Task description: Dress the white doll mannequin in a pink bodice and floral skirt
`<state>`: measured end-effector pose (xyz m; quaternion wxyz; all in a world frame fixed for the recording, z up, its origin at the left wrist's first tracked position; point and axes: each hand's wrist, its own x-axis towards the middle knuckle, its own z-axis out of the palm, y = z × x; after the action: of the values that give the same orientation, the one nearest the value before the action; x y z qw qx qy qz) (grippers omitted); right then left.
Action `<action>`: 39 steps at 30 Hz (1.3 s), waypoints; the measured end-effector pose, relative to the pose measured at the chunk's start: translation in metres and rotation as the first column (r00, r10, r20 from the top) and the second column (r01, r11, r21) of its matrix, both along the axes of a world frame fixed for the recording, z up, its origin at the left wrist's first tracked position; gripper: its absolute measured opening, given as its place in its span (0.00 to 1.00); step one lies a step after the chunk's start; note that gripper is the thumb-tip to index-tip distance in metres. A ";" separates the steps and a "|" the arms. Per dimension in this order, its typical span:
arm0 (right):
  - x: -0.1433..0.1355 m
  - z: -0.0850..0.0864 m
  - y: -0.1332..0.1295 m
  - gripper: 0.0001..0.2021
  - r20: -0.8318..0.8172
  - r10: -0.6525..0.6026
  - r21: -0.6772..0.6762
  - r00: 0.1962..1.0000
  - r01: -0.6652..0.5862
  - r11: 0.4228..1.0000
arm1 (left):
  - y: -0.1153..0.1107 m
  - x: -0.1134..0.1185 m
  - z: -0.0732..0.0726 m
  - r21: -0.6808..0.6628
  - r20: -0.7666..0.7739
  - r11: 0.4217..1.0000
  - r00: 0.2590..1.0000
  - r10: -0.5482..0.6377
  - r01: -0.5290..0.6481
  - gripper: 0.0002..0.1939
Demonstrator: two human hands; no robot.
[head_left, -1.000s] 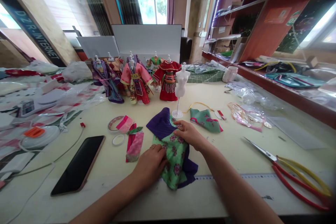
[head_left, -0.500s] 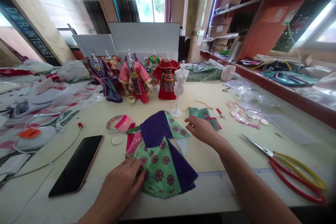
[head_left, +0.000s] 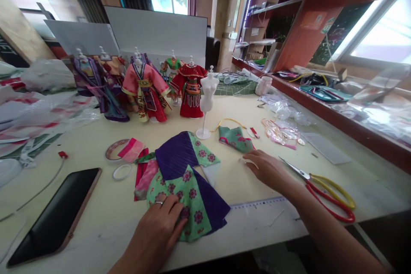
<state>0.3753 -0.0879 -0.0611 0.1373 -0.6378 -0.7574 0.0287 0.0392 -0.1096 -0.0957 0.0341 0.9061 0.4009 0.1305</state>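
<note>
L hand (head_left: 160, 227) pins the green/purple skirt (head_left: 186, 188) flat on desk (head_left: 96, 218), fingers spread. R hand (head_left: 268, 170) empty, fingers loose, near scissors (head_left: 321, 186). Step looks like laying out cloth; next prob needs a clean grip on scissor handles.

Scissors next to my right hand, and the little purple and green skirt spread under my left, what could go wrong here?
The scissors lie open-bladed with the tip toward your right hand; a sideways sweep might catch it. The skirt overhangs the table edge slightly by your left hand, so it could slide off if you let go. The bare white mannequin stand looks light and stands just behind the skirt; a tug on the fabric might tip it.
</note>
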 end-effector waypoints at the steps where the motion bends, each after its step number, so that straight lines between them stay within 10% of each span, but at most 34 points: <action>1: -0.003 -0.006 -0.004 0.11 0.012 0.050 0.051 0.999 -0.051 0.997 | 0.000 0.000 -0.002 0.015 0.018 1.000 1.000 -0.001 0.000 0.07; 7: -0.010 -0.024 0.000 0.10 0.119 0.336 0.153 0.934 -0.352 0.923 | 0.000 -0.001 -0.008 0.138 0.129 0.990 0.992 0.010 -0.028 0.07; 14: 0.036 -0.024 0.005 0.12 0.062 0.084 0.299 0.995 -0.099 0.949 | 0.000 -0.002 -0.013 0.153 0.168 0.988 0.986 0.007 -0.033 0.08; 23: 0.014 -0.020 0.015 0.12 -0.105 -0.010 0.250 0.994 0.036 0.968 | 0.002 -0.001 -0.012 0.159 0.197 0.987 0.980 -0.006 -0.025 0.07; 39: 0.053 -0.011 0.019 0.07 -0.521 -0.189 0.224 0.833 0.346 0.911 | 0.003 -0.004 -0.020 0.172 0.240 0.985 0.970 -0.037 -0.005 0.07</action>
<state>0.4280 -0.0693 -0.0723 0.4244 -0.6809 -0.5948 0.0502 0.0356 -0.1067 -0.1157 0.0061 0.8861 0.3738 0.2740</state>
